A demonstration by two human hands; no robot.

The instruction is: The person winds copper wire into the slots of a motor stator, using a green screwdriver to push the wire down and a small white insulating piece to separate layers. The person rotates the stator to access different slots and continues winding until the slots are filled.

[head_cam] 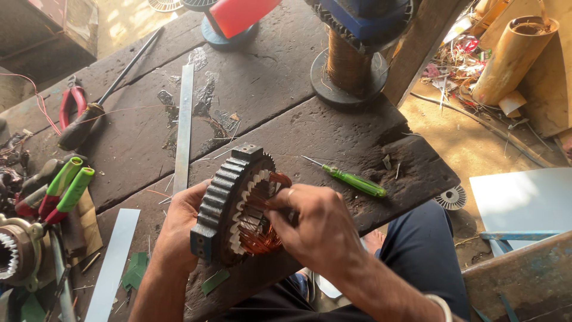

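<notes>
Head view shows the left hand (179, 229) gripping the dark toothed round metal stator (229, 206) with copper windings upright on the worn wooden workbench (333, 137), while the right hand (316, 229) pinches its wires, near a green-handled screwdriver (354, 180).

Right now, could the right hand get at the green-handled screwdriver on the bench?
Probably yes: the screwdriver lies in the open just beyond the right hand, nothing between them, though that hand is busy inside the stator.
</notes>
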